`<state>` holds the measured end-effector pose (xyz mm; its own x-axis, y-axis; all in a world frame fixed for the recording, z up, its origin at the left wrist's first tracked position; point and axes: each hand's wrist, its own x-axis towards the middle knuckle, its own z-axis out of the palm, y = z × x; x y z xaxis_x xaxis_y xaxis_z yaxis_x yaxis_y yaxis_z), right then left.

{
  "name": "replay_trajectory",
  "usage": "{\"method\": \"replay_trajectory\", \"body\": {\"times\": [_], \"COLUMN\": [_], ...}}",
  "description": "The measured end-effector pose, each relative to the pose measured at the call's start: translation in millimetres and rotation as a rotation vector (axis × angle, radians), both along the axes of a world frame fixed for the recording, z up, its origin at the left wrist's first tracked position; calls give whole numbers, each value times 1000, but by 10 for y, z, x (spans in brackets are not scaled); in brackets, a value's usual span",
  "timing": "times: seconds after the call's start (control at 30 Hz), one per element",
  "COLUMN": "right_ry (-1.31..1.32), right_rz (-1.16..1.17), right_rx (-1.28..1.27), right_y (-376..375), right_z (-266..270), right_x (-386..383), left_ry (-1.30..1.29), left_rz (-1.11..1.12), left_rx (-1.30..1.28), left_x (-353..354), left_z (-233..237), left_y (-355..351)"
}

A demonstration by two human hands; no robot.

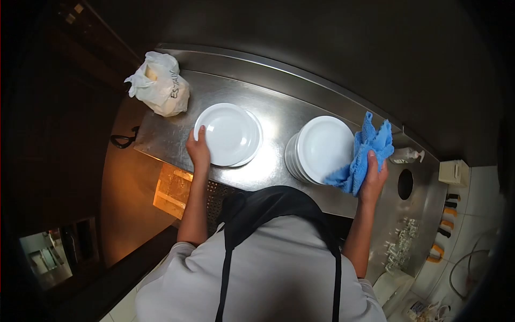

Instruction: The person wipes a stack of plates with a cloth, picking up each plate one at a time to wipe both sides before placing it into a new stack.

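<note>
My left hand (199, 152) grips the left rim of a round white plate (228, 134), thumb on top and the other fingers partly hidden at the edge. Beneath it the rim of another white plate (258, 140) shows, offset to the right. My right hand (373, 180) is closed around a crumpled blue cloth (369, 147). The lower end of the cloth overlaps the right edge of a taller stack of white plates (325, 147). Both piles rest on a stainless steel counter (273, 115).
A knotted white plastic bag (166, 91) with black lettering stands at the counter's left end. To the right are a pump bottle (406, 155), a round dark hole (405, 184) in the steel and a cluster of clear objects (401, 244). Several yellow-and-black handles (448, 224) line the tiled wall.
</note>
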<state>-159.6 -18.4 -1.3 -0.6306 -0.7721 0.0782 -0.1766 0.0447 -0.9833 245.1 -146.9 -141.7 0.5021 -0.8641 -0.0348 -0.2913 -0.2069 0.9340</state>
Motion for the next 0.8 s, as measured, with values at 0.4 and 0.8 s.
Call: {"method": "replay_trajectory", "body": {"times": [0.4,0.8], "right_ry": [1233,958], "right_rz": [247,521], "right_rx": [317,190], "right_y": [-373,332], "right_z": [-389,-170], "right_x": [302,365], "left_ry": [-208,56], "left_rz": [-127,-807], "left_rx": [99,-215], "left_x": [95,-1350], "left_z": [-625,430], "left_y": [-70,119]}}
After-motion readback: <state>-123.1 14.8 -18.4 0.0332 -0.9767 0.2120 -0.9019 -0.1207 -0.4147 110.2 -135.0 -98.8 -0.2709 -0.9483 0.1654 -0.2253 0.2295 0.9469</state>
